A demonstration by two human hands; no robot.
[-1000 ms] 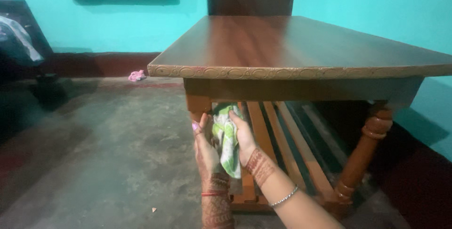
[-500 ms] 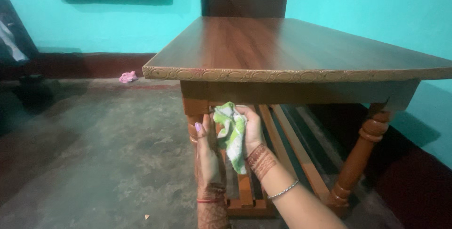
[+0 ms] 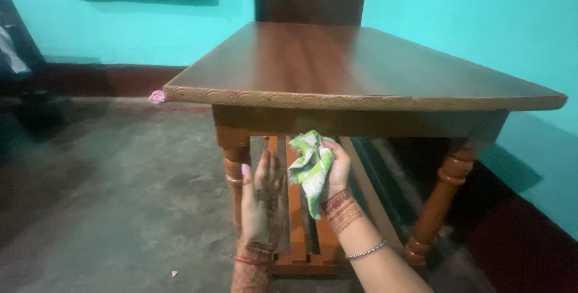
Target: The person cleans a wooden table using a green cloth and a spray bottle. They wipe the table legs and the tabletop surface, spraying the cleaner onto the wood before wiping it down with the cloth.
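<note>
While its fingers close around a crumpled green-and-white cloth (image 3: 311, 169), the right hand (image 3: 336, 169) holds that rag up just below the front rail of a brown wooden table (image 3: 337, 64) with a carved edge band. Just beside it, the left hand (image 3: 260, 199) is open and flat, fingers straight and pointing up, gripping nothing, close to the turned orange-brown table leg (image 3: 233, 169). Henna patterns cover both hands and wrists; a thin silver bangle (image 3: 366, 249) circles the right forearm. Wooden slats (image 3: 296, 208) run beneath the tabletop. Farther off, a small pink scrap (image 3: 156, 96) lies on the grey concrete floor (image 3: 108, 196) near the turquoise wall (image 3: 120, 28).
</note>
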